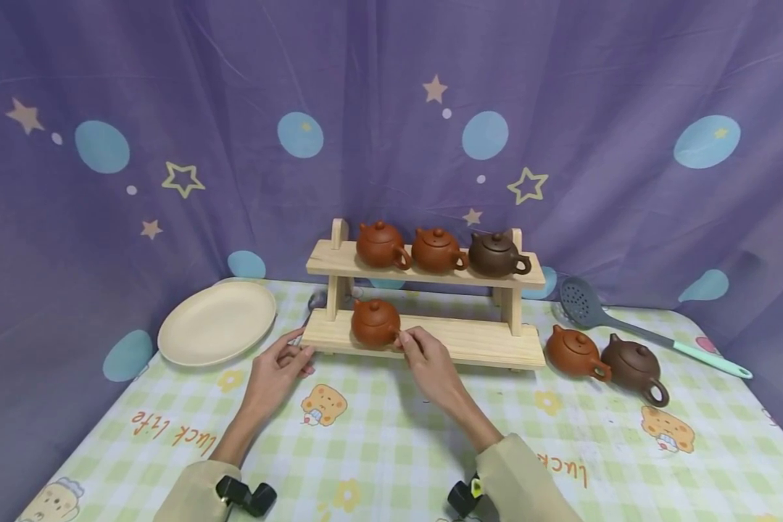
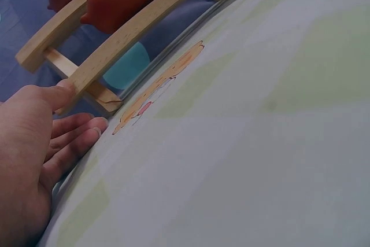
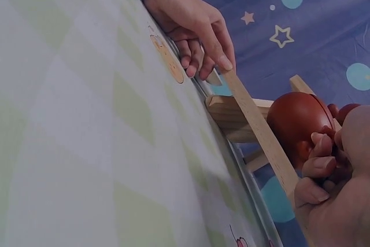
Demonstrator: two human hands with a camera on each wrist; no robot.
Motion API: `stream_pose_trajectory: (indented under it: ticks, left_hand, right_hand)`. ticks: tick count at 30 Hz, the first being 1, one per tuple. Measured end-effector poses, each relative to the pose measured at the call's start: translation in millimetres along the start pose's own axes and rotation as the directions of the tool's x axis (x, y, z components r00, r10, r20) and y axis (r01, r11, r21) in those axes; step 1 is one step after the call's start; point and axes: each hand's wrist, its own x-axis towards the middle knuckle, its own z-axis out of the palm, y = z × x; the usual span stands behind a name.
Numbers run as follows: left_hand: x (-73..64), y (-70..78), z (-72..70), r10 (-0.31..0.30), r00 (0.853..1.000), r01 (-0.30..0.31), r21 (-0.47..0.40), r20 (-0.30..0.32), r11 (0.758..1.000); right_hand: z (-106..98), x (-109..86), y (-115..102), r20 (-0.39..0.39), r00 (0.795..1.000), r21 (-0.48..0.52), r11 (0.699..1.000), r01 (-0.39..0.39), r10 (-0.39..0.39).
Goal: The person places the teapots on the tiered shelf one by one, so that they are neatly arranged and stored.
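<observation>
A two-tier wooden shelf (image 1: 476,339) stands on the table. My left hand (image 1: 275,377) grips its lower left corner; in the left wrist view the thumb (image 2: 65,93) lies against the board and the other fingers are beneath it. On the lower board, left of the middle, sits a reddish-brown teapot (image 1: 375,323). My right hand (image 1: 433,370) pinches that teapot's handle at its right side. The upper board holds a reddish-brown teapot (image 1: 380,246), another reddish-brown teapot (image 1: 436,251) and a dark brown teapot (image 1: 494,255), all with handles to the right.
Right of the shelf, a reddish-brown teapot (image 1: 570,353) and a dark brown teapot (image 1: 629,365) rest on the checked tablecloth (image 1: 391,449). Behind them lies a skimmer (image 1: 649,332) with a mint handle. A cream plate (image 1: 217,324) is at left. A purple curtain (image 1: 391,130) hangs behind.
</observation>
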Motion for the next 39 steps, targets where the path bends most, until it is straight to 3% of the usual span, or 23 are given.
stream_pose_trajectory:
  ticks: [7, 19, 22, 26, 29, 39]
  left_hand:
    - [5.1, -18.8, 0.0, 0.011, 1.000, -0.011, 0.015, -0.014, 1.000]
    - [4.7, -18.9, -0.3, -0.009, 1.000, 0.009, 0.019, -0.012, 1.000]
    - [0.6, -4.2, 0.1, -0.021, 1.000, 0.022, 0.021, -0.006, 1.000]
    - [1.1, -5.7, -0.2, -0.013, 1.000, 0.014, 0.025, -0.009, 1.000]
    - [5.8, -20.3, -0.6, 0.007, 1.000, -0.006, 0.027, -0.016, 1.000]
    - [6.2, -20.1, -0.3, 0.007, 1.000, -0.007, 0.015, -0.012, 1.000]
  right_hand:
    - [1, 0.6, 0, -0.004, 1.000, 0.027, 1.000, -0.009, 0.009]
    - [-6, -3.2, -1, -0.014, 0.999, 0.029, 0.999, -0.039, 0.040]
    - [-11, -5.4, 0, -0.015, 0.999, 0.032, 0.999, -0.039, 0.039]
    - [-17, -7.9, 2, -0.027, 0.999, 0.036, 0.999, -0.021, 0.022]
    - [-23, -10.8, 4, -0.037, 0.999, 0.039, 0.999, -0.023, 0.024]
    - [-51, -25.3, 7, -0.062, 0.996, 0.013, 0.998, -0.062, 0.062]
